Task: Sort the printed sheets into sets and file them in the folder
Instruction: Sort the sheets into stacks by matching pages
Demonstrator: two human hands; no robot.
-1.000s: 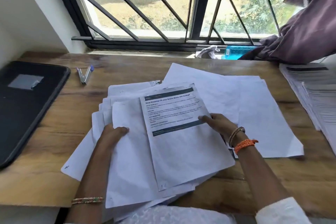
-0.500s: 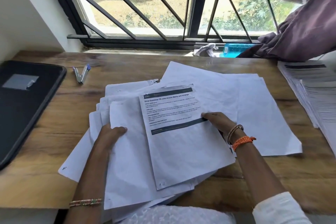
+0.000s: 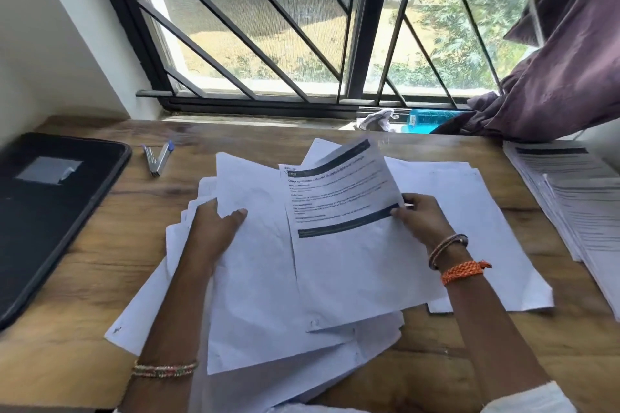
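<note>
**Lift the top sheet clear, then choose its pile**

Your right hand (image 3: pixel 419 220) pinches the printed sheet (image 3: pixel 342 211) at its right edge, its far end curling up off the loose heap (image 3: pixel 268 278) in front of you. Your left hand (image 3: pixel 214 228) holds a blank-faced sheet on the heap, thumb on top. Keep that hold so the heap does not slide as you draw the printed sheet away.

The sorted stack (image 3: pixel 570 198) lies right of the heap, at the desk's (image 3: pixel 84 278) right edge. The black folder (image 3: pixel 50 211) lies left of the heap, closed, with the stapler (image 3: pixel 157 157) between them, farther back. Bare wood left of the heap gives room.
</note>
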